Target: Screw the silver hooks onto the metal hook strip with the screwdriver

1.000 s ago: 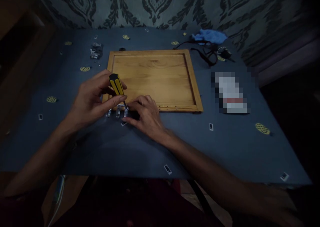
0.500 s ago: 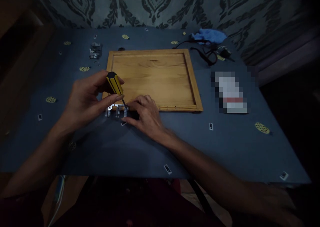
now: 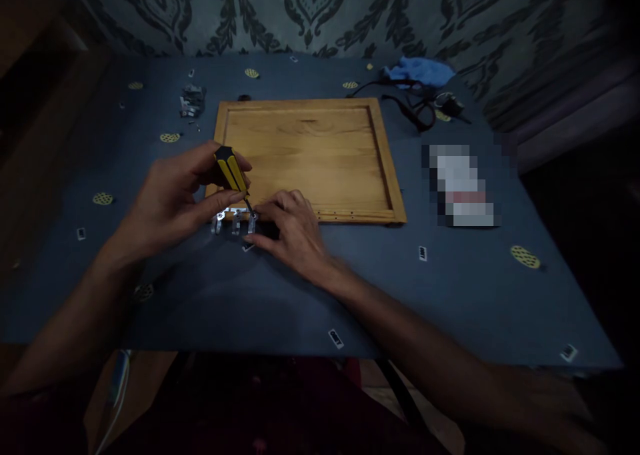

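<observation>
In my left hand [image 3: 173, 191] is a screwdriver [image 3: 231, 168] with a yellow and black handle, tilted so its tip points down at the rightmost of three shiny metal hooks [image 3: 252, 224]. These hooks line the near left edge of a wooden framed panel [image 3: 300, 145], which lies flat. My right hand [image 3: 293, 231] is closed about that rightmost hook, thumb in front and fingers resting by the panel's edge. The screw head under the tip is too small to make out. Small dark holes run along the near edge to the right of my right hand.
More metal hooks [image 3: 192, 100] lie in a pile at the back left, with small screws [image 3: 196, 125] beside them. Behind the panel on the right are dark glasses [image 3: 415, 111], a blue cloth [image 3: 420, 72] and keys [image 3: 450, 103]. A blurred-out pale object [image 3: 463, 185] lies at right.
The screwdriver handle has turned slightly in my left hand, its tip staying at the same hook. My right hand keeps its place.
</observation>
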Available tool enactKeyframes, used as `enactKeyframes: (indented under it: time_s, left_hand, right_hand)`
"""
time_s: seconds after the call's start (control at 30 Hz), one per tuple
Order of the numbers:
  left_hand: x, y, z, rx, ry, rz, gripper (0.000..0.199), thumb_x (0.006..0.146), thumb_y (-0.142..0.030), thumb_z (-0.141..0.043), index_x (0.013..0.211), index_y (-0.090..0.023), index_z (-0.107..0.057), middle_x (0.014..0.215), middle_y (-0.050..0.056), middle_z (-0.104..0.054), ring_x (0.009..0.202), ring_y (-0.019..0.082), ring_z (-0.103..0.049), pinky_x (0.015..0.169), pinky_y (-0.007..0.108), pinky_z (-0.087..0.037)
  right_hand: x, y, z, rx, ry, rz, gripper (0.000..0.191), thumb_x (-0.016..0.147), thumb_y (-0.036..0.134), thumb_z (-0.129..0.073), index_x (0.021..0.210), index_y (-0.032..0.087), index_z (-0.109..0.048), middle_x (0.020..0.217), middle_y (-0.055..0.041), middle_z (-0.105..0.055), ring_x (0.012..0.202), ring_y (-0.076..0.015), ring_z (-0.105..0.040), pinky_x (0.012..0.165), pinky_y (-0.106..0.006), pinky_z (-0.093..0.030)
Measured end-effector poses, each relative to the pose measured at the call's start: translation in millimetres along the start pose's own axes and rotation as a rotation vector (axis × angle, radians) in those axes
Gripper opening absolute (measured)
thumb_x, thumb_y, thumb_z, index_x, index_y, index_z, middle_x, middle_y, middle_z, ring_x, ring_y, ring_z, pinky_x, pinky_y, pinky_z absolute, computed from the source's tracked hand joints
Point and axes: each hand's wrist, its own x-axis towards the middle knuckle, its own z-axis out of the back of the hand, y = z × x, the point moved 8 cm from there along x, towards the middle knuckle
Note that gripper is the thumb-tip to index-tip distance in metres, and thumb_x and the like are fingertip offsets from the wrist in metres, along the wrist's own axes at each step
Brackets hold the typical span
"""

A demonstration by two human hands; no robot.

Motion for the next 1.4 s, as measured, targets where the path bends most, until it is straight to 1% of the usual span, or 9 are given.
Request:
enactKeyframes:
  time_s: [0.1, 0.23, 0.3, 0.47, 0.57, 0.73, 0.93, 1.13, 1.4]
  left_hand:
    - [1, -1, 2.6, -0.018, -0.043, 0.013, 0.030, 0.099, -0.032, -0.080, 0.124, -0.019, -0.074, 0.110, 0.001, -0.078, 0.094, 0.013, -0.075, 0.082, 0.024, -0.061]
    - [4, -7, 14.7, -0.027, -0.222, 0.008, 0.032, 0.093, -0.042, -0.086, 0.114, -0.020, -0.077, 0.092, -0.001, -0.075, 0.085, 0.015, -0.075, 0.076, 0.030, -0.065]
    - [5, -7, 16.3, -0.054, -0.261, 0.012, 0.032, 0.090, -0.042, -0.090, 0.109, -0.019, -0.078, 0.091, 0.000, -0.076, 0.084, 0.016, -0.074, 0.074, 0.031, -0.065]
    - [4, 4, 5.5, -0.087, -0.172, 0.055, 0.025, 0.091, -0.036, -0.088, 0.106, -0.020, -0.077, 0.097, 0.003, -0.078, 0.087, 0.018, -0.076, 0.075, 0.031, -0.064]
    - [3, 9, 2.5, -0.074, -0.155, 0.065, 0.024, 0.090, -0.032, -0.088, 0.108, -0.021, -0.076, 0.100, 0.004, -0.079, 0.089, 0.019, -0.077, 0.078, 0.031, -0.063]
    - [4, 11, -1.4, -0.062, -0.131, 0.082, 0.030, 0.091, -0.044, -0.086, 0.107, -0.021, -0.075, 0.097, 0.005, -0.079, 0.086, 0.019, -0.075, 0.075, 0.032, -0.065]
    - [4, 5, -1.5, 0.024, -0.099, 0.025, 0.017, 0.095, -0.032, -0.079, 0.103, -0.018, -0.072, 0.094, 0.003, -0.076, 0.080, 0.016, -0.073, 0.075, 0.030, -0.063]
    - [5, -1, -6.4, 0.043, -0.086, 0.014, 0.010, 0.093, -0.022, -0.076, 0.098, -0.020, -0.067, 0.087, 0.001, -0.071, 0.076, 0.015, -0.071, 0.069, 0.027, -0.057]
    - [5, -2, -11.3, -0.028, -0.103, 0.041, 0.013, 0.092, -0.023, -0.079, 0.096, -0.019, -0.068, 0.085, 0.000, -0.071, 0.075, 0.015, -0.069, 0.069, 0.028, -0.056]
  right_hand:
    - [0, 1, 1, 0.000, 0.001, -0.005, 0.051, 0.093, 0.060, -0.080, 0.125, 0.021, -0.077, 0.115, -0.0101, -0.068, 0.110, -0.0307, -0.055, 0.094, -0.044, -0.046]
    - [1, 2, 2, 0.007, 0.014, -0.014, 0.051, 0.095, 0.060, -0.077, 0.126, 0.020, -0.078, 0.115, -0.0115, -0.069, 0.112, -0.0320, -0.056, 0.096, -0.047, -0.047]
    - [1, 2, 3, 0.011, 0.014, -0.018, 0.051, 0.096, 0.061, -0.074, 0.127, 0.020, -0.078, 0.115, -0.0116, -0.069, 0.112, -0.0323, -0.056, 0.096, -0.048, -0.048]
    - [0, 1, 3, 0.017, 0.008, -0.017, 0.049, 0.099, 0.063, -0.069, 0.125, 0.023, -0.077, 0.118, -0.0118, -0.070, 0.112, -0.0329, -0.056, 0.096, -0.050, -0.048]
    - [0, 2, 3, 0.013, 0.011, -0.009, 0.053, 0.097, 0.062, -0.073, 0.130, 0.021, -0.076, 0.116, -0.0116, -0.070, 0.111, -0.0328, -0.056, 0.096, -0.049, -0.048]
    - [1, 4, 3, 0.001, 0.001, 0.008, 0.058, 0.090, 0.055, -0.084, 0.132, 0.015, -0.077, 0.115, -0.0129, -0.069, 0.111, -0.0323, -0.056, 0.095, -0.046, -0.047]
    - [0, 1, 1, -0.001, -0.018, -0.002, 0.054, 0.094, 0.062, -0.076, 0.131, 0.023, -0.076, 0.114, -0.0102, -0.068, 0.109, -0.0321, -0.055, 0.094, -0.046, -0.047]
    - [1, 1, 2, -0.006, -0.008, -0.018, 0.051, 0.099, 0.066, -0.068, 0.125, 0.023, -0.077, 0.112, -0.0106, -0.068, 0.108, -0.0318, -0.056, 0.093, -0.046, -0.048]
    - [1, 3, 3, 0.001, 0.021, -0.023, 0.053, 0.093, 0.057, -0.080, 0.131, 0.020, -0.077, 0.113, -0.0110, -0.069, 0.109, -0.0322, -0.057, 0.094, -0.047, -0.048]
